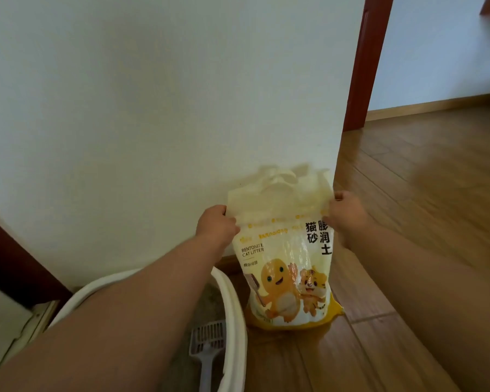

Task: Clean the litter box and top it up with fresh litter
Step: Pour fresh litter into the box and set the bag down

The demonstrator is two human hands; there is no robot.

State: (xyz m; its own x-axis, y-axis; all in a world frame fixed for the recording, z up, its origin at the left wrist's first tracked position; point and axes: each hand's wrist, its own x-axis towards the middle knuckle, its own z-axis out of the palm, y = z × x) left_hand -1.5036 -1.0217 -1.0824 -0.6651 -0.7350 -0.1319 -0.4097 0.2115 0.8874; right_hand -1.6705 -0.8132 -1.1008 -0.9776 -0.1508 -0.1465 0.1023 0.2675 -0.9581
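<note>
A yellow and white bag of bentonite cat litter stands upright on the wooden floor against the white wall. My left hand grips the bag's crumpled top at its left edge. My right hand grips the top at its right edge. To the bag's left sits the white round litter box, partly hidden under my left forearm. A grey slotted scoop lies inside it on the greyish litter.
The white wall rises directly behind the bag. A dark red door frame stands at the wall's right corner, with wooden floor stretching beyond. Another dark frame edge is at the left.
</note>
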